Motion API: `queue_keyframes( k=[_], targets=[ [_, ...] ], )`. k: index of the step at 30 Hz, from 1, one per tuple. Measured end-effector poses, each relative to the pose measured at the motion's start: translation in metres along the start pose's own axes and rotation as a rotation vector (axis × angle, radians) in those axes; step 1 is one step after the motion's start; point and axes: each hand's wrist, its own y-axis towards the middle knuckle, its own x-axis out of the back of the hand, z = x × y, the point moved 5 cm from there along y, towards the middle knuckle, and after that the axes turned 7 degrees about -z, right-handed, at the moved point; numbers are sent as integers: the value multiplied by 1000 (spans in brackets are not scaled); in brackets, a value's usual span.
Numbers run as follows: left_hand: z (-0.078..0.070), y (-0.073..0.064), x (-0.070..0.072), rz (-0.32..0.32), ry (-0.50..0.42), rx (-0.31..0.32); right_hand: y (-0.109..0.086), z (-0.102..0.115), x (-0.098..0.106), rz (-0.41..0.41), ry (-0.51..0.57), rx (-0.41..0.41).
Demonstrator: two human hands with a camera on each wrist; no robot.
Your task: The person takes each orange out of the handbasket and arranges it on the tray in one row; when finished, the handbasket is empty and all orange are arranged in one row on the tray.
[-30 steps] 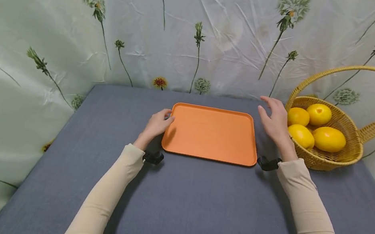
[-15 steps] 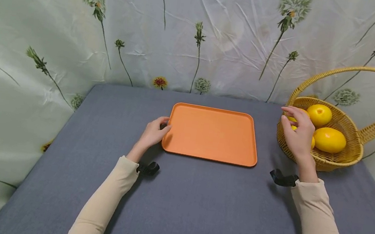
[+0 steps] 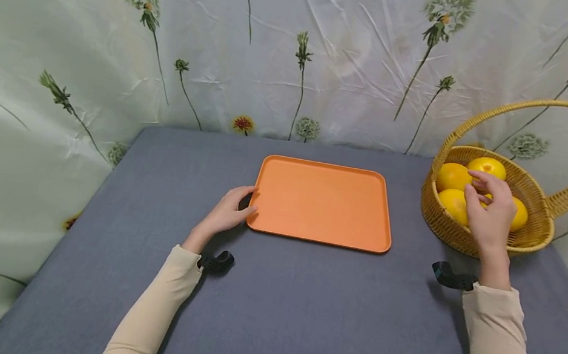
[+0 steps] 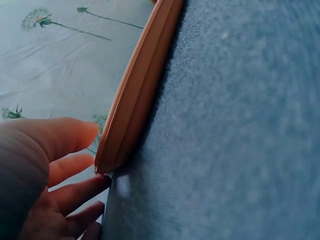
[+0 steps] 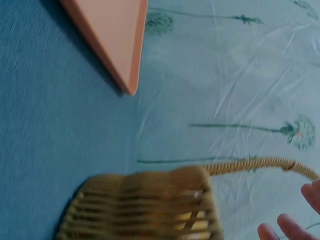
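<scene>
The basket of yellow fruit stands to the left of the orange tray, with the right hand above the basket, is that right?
Not quite: the head view shows the basket to the right of the orange tray. The rest holds: the fruit is yellow, and the right hand is above the basket.

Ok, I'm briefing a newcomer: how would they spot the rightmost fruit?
On the dark table, right of the orange tray, stands a wicker basket of yellow fruits. In the head view, only the rightmost fruit shows right of the right hand.
</scene>
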Motion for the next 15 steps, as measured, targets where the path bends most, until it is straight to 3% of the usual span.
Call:
queue_keyframes(
  k=[3,15],
  targets=[
    [2,-1,1,15,-3,9,1,-8,4,41,-52,-35],
    [8,-2,-2,32,10,23,4,-36,1,468,-202,2]
  ],
)
